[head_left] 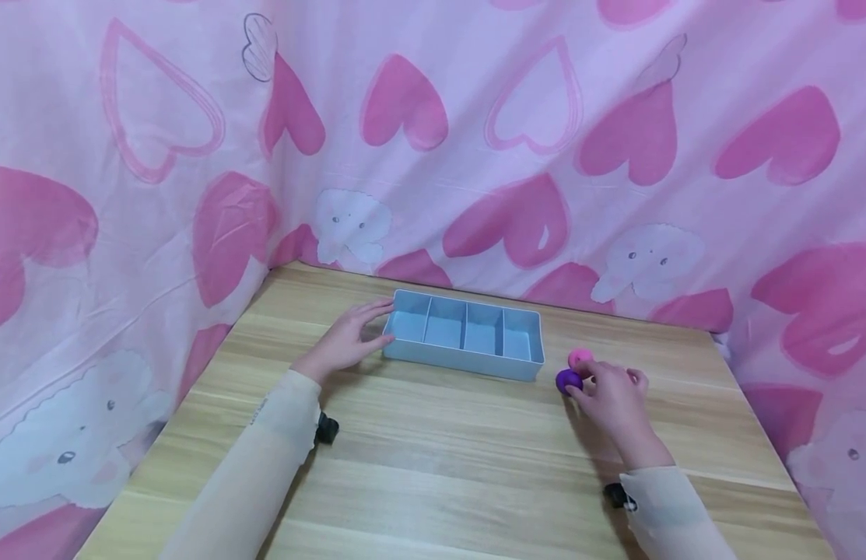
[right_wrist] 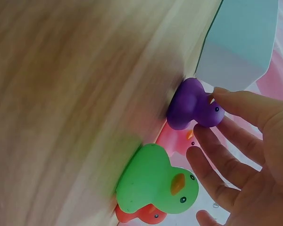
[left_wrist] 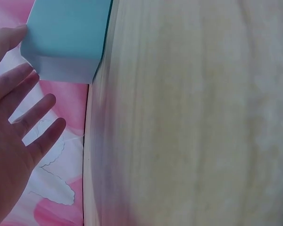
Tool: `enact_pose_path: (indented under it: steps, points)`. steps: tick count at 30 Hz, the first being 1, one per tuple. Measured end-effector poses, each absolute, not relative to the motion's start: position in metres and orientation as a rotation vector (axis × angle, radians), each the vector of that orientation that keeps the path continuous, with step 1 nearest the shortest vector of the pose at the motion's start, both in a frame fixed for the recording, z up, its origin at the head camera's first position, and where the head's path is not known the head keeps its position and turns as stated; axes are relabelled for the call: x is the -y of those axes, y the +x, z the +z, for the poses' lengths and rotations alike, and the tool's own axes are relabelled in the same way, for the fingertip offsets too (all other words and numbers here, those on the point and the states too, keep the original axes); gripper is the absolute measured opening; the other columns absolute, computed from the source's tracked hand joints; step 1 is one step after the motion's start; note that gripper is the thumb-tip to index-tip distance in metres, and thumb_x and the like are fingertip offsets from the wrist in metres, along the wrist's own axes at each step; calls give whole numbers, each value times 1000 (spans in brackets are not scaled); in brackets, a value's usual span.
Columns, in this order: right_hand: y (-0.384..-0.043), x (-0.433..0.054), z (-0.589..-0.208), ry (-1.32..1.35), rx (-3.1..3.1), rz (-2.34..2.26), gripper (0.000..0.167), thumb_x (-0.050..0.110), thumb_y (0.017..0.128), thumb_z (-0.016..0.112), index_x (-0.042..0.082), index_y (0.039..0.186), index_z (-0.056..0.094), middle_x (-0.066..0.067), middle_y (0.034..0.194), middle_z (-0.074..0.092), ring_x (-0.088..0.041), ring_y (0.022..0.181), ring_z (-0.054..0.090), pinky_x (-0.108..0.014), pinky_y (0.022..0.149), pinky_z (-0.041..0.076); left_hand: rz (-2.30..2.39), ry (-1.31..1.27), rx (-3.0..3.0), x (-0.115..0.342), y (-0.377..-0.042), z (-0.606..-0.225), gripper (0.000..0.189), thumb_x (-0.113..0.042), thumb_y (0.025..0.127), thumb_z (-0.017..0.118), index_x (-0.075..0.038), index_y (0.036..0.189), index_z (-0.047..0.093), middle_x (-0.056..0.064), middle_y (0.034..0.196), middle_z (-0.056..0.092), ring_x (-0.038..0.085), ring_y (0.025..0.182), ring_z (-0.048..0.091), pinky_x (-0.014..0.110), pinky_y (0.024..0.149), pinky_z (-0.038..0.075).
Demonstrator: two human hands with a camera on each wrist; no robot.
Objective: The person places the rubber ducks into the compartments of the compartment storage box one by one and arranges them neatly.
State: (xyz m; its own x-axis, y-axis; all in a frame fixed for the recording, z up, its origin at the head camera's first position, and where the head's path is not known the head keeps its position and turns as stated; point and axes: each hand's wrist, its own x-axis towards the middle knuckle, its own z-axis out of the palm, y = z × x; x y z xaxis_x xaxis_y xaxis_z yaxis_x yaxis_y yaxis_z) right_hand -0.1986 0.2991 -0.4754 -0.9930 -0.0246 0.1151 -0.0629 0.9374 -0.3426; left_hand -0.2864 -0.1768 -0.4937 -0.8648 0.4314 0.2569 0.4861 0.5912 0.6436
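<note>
A blue-grey box with several compartments [head_left: 464,364] stands toward the back of the table. At its left end is my left hand [head_left: 345,341], its thumb and fingertips touching the end near the rim, the fingers fairly straight. Just right of the box, my right hand [head_left: 615,398] pinches the head of a purple rubber duck [right_wrist: 186,106] between thumb and fingers; the duck sits on the tabletop. Close behind it is a pink duck [head_left: 580,358], partly covered by the purple one in the right wrist view. A green duck [right_wrist: 146,176] and a red-orange duck [right_wrist: 140,214] are hidden by my right hand in the head view.
The wood-grain table [head_left: 433,459] reaches back to a pink curtain [head_left: 418,179] printed with hearts, which also hangs along the left and right sides. Dark wrist devices sit at both cuffs.
</note>
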Motion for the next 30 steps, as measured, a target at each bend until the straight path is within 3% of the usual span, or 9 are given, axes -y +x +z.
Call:
enact_pose_path:
  steps: [17, 19, 22, 25, 30]
  points:
    - [-203, -300, -477, 52, 3037, 570, 38, 21, 89, 82, 3, 120, 69, -21, 112, 75, -42, 107, 67, -74, 110, 17, -1149, -806, 2750, 178, -287, -494, 65, -37, 98, 71, -12, 154, 50, 7, 165, 41, 34, 153, 35, 63, 125, 21]
    - [-203, -300, -477, 41, 3044, 575, 39, 21, 89, 82, 3, 121, 69, -21, 114, 74, -42, 108, 66, -72, 109, 22, -1143, -806, 2758, 178, -287, -495, 65, -38, 98, 71, -12, 154, 50, 7, 165, 41, 35, 153, 34, 63, 125, 21]
    - [-202, -301, -477, 53, 3034, 572, 38, 21, 90, 80, 3, 122, 69, -22, 115, 73, -42, 108, 66, -65, 108, 39, -1150, -795, 2766, 178, -287, -495, 65, -39, 98, 71, -13, 154, 50, 7, 165, 41, 34, 153, 35, 62, 124, 25]
    - [-202, -301, -475, 93, 2998, 583, 36, 18, 91, 79, 1, 120, 69, -22, 114, 72, -42, 108, 65, -60, 97, 54, -1153, -778, 2776, 178, -286, -494, 65, -40, 98, 71, -15, 154, 50, 6, 165, 41, 33, 151, 36, 61, 123, 29]
    - [-206, -302, -469, 148, 2959, 615, 33, 17, 92, 77, 0, 119, 67, -21, 112, 72, -41, 108, 65, -59, 91, 56, -1152, -766, 2780, 178, -287, -491, 65, -39, 97, 72, -14, 153, 51, 4, 165, 42, 31, 148, 38, 59, 121, 33]
